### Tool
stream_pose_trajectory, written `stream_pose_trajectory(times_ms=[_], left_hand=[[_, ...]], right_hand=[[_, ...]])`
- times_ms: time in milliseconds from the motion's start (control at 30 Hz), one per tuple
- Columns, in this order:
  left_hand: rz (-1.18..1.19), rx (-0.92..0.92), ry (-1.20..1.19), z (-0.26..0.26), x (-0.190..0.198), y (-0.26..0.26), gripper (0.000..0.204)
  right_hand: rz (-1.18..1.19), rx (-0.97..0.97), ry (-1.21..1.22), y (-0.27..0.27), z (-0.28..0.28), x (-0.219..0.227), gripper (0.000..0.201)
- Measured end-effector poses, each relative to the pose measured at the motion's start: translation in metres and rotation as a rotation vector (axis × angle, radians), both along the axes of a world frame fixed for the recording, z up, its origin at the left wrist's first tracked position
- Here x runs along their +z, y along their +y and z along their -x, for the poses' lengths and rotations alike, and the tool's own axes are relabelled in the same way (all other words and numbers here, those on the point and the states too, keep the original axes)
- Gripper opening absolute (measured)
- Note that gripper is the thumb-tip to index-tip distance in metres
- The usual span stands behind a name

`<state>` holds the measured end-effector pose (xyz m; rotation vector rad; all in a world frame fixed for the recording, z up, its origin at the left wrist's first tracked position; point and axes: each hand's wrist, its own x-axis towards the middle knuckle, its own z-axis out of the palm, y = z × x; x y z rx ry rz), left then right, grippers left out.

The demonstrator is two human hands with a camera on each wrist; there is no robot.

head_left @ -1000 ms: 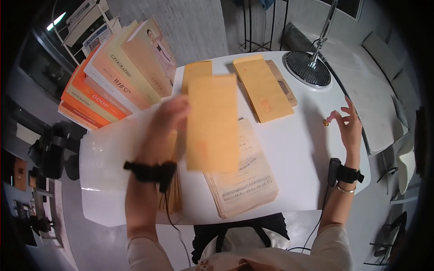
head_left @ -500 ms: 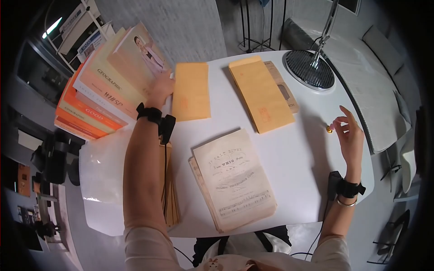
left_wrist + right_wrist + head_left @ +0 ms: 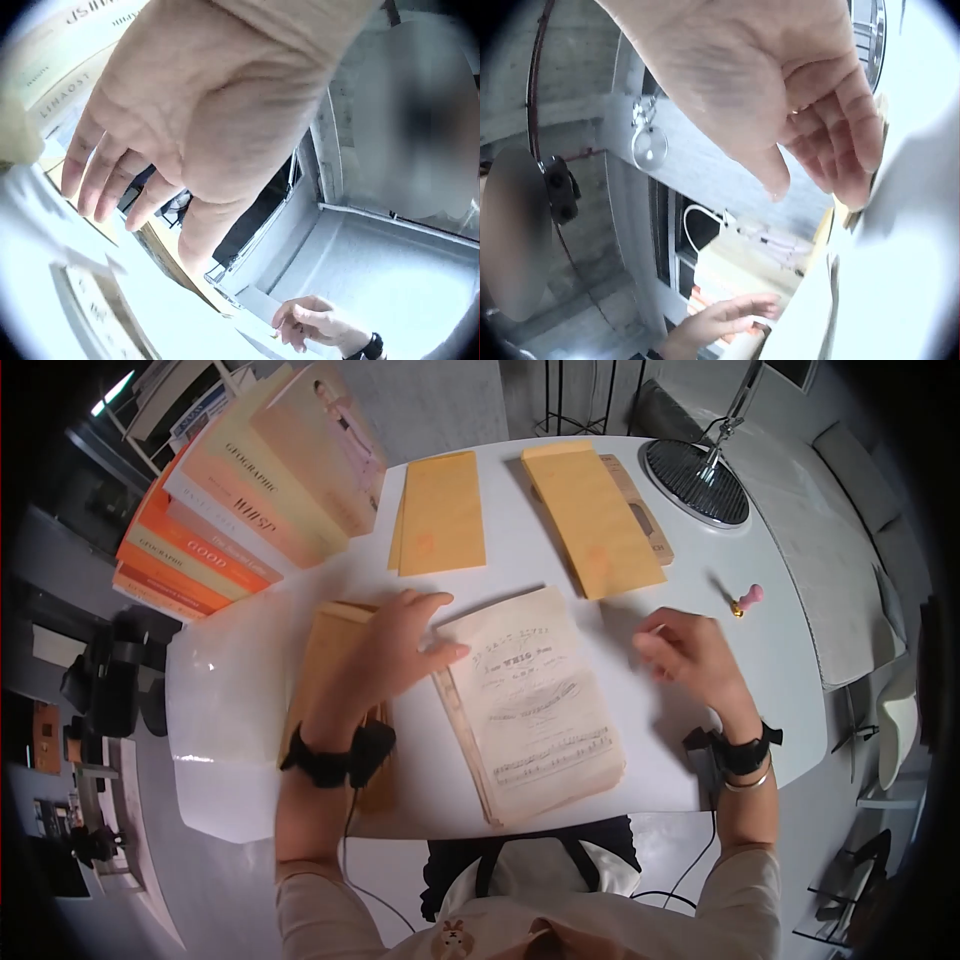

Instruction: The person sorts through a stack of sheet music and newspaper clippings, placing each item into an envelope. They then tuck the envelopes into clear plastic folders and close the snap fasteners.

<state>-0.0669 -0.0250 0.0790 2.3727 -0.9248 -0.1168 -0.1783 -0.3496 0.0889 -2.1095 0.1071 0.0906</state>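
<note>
A stack of aged sheet music lies on the white table in front of the person. My left hand hovers by its upper left corner, fingers extended and holding nothing; the left wrist view shows the bare palm. Beneath that hand and forearm, partly hidden, is a pile of brown envelopes. To the right of the music, my right hand is in the air with loosely bent fingers and nothing in them, as the right wrist view of the palm confirms. A pink-handled seal stamp with a gold end lies beyond it.
Two overlapping yellow envelopes lie at the back left of the table. More yellow envelopes sit back right, over a brown card. Upright books line the left side. A lamp base stands at the back right corner.
The left hand put a yellow envelope down at the back left, let go and came back towards the sheet music. My right hand released the seal stamp and moved left towards the music.
</note>
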Motion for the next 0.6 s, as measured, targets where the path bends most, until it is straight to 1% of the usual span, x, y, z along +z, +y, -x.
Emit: stream_pose_trajectory(times_ms=[33,67,100,200,267,300,367,467,500,567,600], left_hand=[[0.021,0.03,0.023,0.011,-0.003,0.006,0.055],[0.039,0.067,0.116,0.019,-0.004,0.009,0.056],[0.03,0.08,0.135,0.025,-0.005,0.011,0.054],[0.019,0.098,0.184,0.029,-0.009,0.014,0.051],[0.019,0.101,0.206,0.025,-0.012,0.012,0.05],[0.05,0.133,0.288,0.025,-0.012,0.012,0.049],[0.11,0.192,0.452,0.025,-0.005,0.01,0.047],[0.427,0.2,0.495,0.018,-0.026,0.015,0.04],[0.476,0.196,0.447,0.015,-0.033,0.017,0.038],[0.569,0.193,0.344,0.011,-0.036,0.017,0.035],[0.64,0.183,0.379,0.01,-0.036,0.017,0.034]], right_hand=[[0.028,0.043,0.07,0.012,-0.003,0.001,0.028],[0.058,0.085,0.139,0.022,-0.008,0.002,0.03],[0.09,0.125,0.208,0.031,-0.012,0.004,0.031],[0.106,0.135,0.322,0.053,-0.03,0.002,0.031],[0.08,0.194,0.226,0.057,-0.035,-0.009,0.029],[0.063,0.226,0.178,0.06,-0.038,-0.013,0.029],[-0.058,0.202,0.147,0.062,-0.037,-0.02,0.027],[-0.225,0.185,0.089,0.052,-0.036,-0.037,0.027],[-0.28,0.185,0.067,0.048,-0.036,-0.042,0.027],[-0.413,0.129,-0.003,0.049,-0.033,-0.037,0.028],[-0.481,0.102,-0.04,0.049,-0.034,-0.035,0.029]])
